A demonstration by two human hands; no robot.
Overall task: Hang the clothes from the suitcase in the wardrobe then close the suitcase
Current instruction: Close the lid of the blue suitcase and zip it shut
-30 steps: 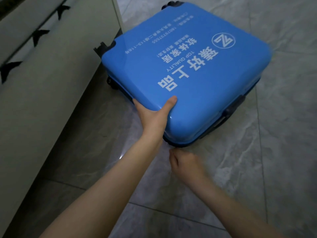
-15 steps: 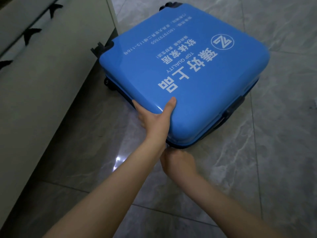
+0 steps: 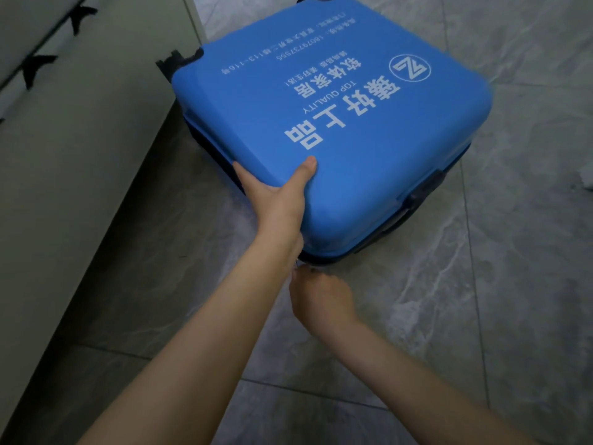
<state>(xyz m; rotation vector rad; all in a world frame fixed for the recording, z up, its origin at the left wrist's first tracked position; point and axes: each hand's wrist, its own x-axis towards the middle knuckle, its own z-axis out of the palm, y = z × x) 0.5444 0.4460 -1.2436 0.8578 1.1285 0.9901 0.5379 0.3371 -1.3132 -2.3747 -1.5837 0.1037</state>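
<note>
A blue hard-shell suitcase (image 3: 369,130) with white lettering lies flat on the grey tiled floor, its lid down. My left hand (image 3: 282,200) grips the near left edge of the lid, thumb on top. My right hand (image 3: 321,300) is at the suitcase's near corner, low by the seam, its fingers curled around something small and metallic that looks like the zipper pull. No clothes are in view.
A pale cabinet or bed side (image 3: 80,162) with black handles runs along the left, close to the suitcase. Black wheels (image 3: 175,64) stick out at the suitcase's far left corner. A dark side handle (image 3: 423,191) sits on its right side. Tiled floor (image 3: 513,284) spreads to the right.
My right hand has crept left along the near corner seam, staying low by the floor. My left hand has kept its grip on the lid edge.
</note>
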